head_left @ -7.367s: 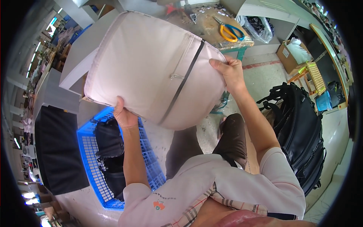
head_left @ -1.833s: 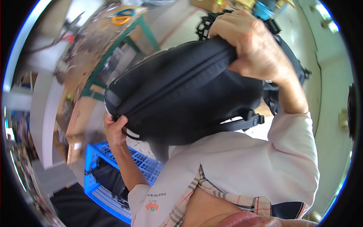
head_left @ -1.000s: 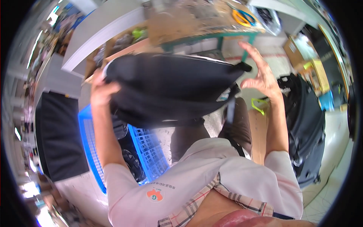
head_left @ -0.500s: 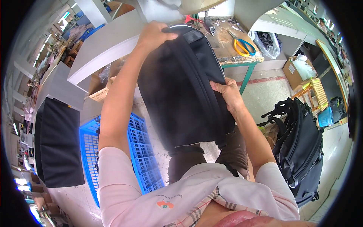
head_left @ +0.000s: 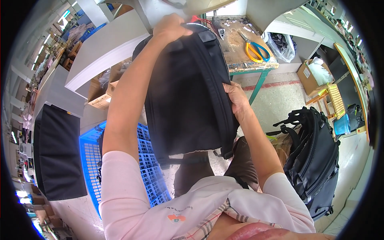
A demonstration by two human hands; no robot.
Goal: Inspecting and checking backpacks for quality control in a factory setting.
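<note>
A large black backpack (head_left: 182, 104) hangs upright before me, its broad face toward me. My left hand (head_left: 171, 29) is closed on its top edge, near the short top handle. Lower down, my right hand (head_left: 237, 98) grips the right side, close to a long zip seam; the fingers behind the fabric are partly hidden. Straps dangle at the bag's bottom, just above my knees. Beyond the bag's upper right, a wooden bench (head_left: 234, 50) carries scissors (head_left: 257, 52) with one yellow and one blue handle loop.
A blue plastic crate (head_left: 154, 172) stands at my left, with a black fabric-covered box (head_left: 60, 154) beyond it. More black backpacks (head_left: 314, 158) are piled on the floor at right. A cardboard box (head_left: 314, 78) and a small yellow-topped stool (head_left: 336, 102) stand farther right.
The backpack has shifted slightly left and turned a little more upright. Both hands have kept hold; the left has risen a bit, while the right has moved slightly left.
</note>
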